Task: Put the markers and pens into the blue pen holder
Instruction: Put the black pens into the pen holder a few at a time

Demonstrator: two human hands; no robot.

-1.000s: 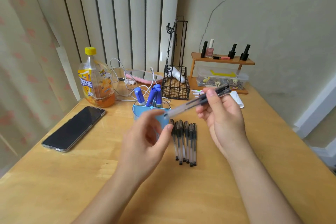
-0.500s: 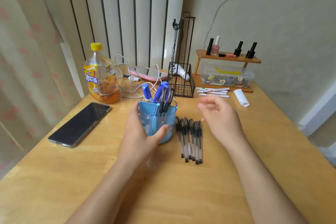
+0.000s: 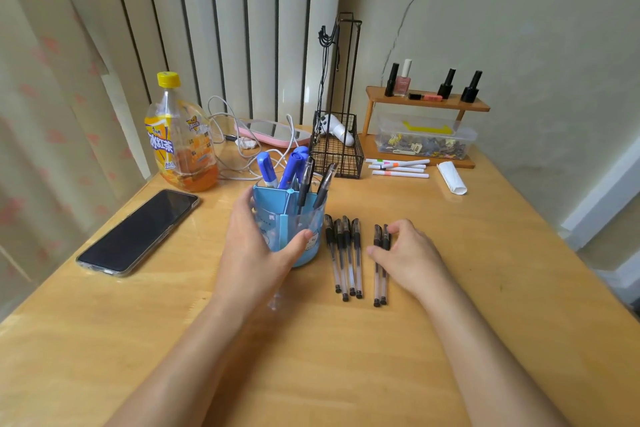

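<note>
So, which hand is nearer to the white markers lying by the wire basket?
The right. The right hand rests on two black pens, directly in front of the white markers. The left hand grips the blue pen holder, farther to the left.

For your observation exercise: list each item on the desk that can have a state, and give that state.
Blue pen holder: upright, steadied by left hand.
Black pens: four lying capped on table.
Pen pair: lying, right hand closing on them.
Bottle: capped, partly full.
Phone: screen dark.
</note>
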